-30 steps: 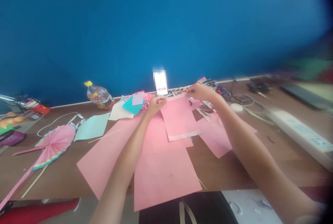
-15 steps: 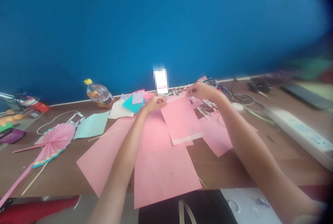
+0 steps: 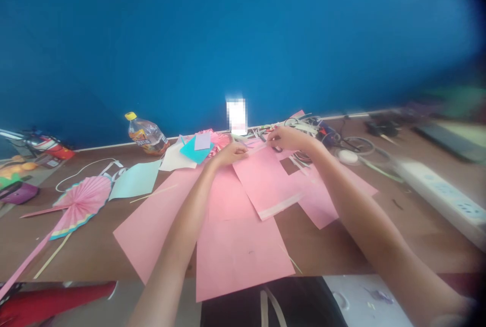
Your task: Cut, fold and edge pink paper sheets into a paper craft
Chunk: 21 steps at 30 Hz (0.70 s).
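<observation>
Paper (image 3: pixel 266 180) in pink, a pale strip along its near edge, slants over other pink sheets (image 3: pixel 243 261) at the middle of the wooden table (image 3: pixel 319 256), its far edge at the two hands. Left hand (image 3: pixel 230 155) is at the far left corner, fingers bent inward and almost together; whether they pinch the paper I cannot tell. Right hand (image 3: pixel 286 138) arches by the far right corner, fingers curled down and close together, their hold on it too blurred to make out. Just beyond the hands a bright screen (image 3: pixel 237 117) shows before the blue wall (image 3: pixel 243 38), a tangle of pale strips (image 3: pixel 304 125) to its right. Leftward are a teal piece (image 3: pixel 192 152) bearing a lilac square (image 3: pixel 202 140), a pale green sheet (image 3: pixel 135 179) and a pleated pink fan (image 3: pixel 85 198), with a yellow-capped bottle (image 3: pixel 147 134) behind; far right lies a white power strip (image 3: pixel 436 198)
</observation>
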{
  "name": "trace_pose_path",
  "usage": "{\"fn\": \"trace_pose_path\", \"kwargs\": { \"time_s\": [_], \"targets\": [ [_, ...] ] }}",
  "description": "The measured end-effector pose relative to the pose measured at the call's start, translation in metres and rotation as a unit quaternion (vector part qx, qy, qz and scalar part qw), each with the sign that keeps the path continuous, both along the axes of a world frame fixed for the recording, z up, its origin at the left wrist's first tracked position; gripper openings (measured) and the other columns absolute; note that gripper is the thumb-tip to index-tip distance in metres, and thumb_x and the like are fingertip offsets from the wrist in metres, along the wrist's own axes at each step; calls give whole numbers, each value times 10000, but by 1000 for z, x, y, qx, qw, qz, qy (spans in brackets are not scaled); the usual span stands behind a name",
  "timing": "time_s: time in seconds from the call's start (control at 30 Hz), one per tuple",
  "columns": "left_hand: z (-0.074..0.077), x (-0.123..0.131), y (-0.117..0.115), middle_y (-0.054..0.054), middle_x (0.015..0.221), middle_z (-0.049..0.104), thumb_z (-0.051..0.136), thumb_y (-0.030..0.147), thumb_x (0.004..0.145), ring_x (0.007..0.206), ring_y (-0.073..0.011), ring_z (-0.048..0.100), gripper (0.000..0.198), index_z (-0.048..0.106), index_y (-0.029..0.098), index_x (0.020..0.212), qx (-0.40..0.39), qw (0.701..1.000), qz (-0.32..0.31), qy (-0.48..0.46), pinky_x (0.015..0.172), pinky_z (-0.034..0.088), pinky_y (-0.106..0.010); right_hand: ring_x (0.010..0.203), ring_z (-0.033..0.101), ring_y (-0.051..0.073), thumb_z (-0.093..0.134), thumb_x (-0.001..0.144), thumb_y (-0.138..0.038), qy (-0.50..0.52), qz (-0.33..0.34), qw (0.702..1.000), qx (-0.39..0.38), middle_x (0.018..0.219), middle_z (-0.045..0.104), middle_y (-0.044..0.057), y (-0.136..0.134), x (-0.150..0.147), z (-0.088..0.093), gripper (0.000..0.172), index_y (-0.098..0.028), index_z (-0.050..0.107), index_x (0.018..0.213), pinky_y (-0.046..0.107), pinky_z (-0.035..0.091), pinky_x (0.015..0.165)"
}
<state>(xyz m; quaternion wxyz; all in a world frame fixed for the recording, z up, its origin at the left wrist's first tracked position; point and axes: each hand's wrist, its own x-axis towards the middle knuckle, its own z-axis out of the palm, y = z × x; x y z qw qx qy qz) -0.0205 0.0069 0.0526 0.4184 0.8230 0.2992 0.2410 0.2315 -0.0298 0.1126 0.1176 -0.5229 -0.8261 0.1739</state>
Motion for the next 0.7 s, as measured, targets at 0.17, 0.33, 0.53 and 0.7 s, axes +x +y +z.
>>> {"fn": "trace_pose_path", "kwargs": {
  "time_s": [0.17,0.33,0.53,0.7],
  "targets": [
    [5,-4,-5,-55,707,649,681,427,697,649,-151,618,287,700,151,776,-48,998,-36,2,576,471,-249,632,539,155,533,793,-303,4,11,1000,-1,720,668,39,-3,-3,2,203,-194,699,751,260,334,582],
    [4,-1,-5,-73,847,667,694,423,690,763,-167,633,351,680,174,936,-92,992,-79,-14,656,488,-270,590,531,143,526,789,-294,-6,12,1000,-6,702,666,33,-1,-7,-2,203,-200,704,767,264,335,573],
    [-16,12,-2,23,531,440,657,454,720,464,-87,391,344,555,160,574,-24,999,-18,21,465,326,-234,623,541,149,525,795,-298,-26,5,1000,-9,726,675,32,-4,-13,-6,192,-213,692,751,262,326,575],
    [-14,15,-8,-1,655,534,644,422,737,570,-107,480,275,608,151,715,-69,996,-54,12,551,373,-241,653,552,151,514,801,-298,-41,7,999,-3,756,685,30,-4,-16,-7,200,-211,692,771,255,327,578]
  ]
}}
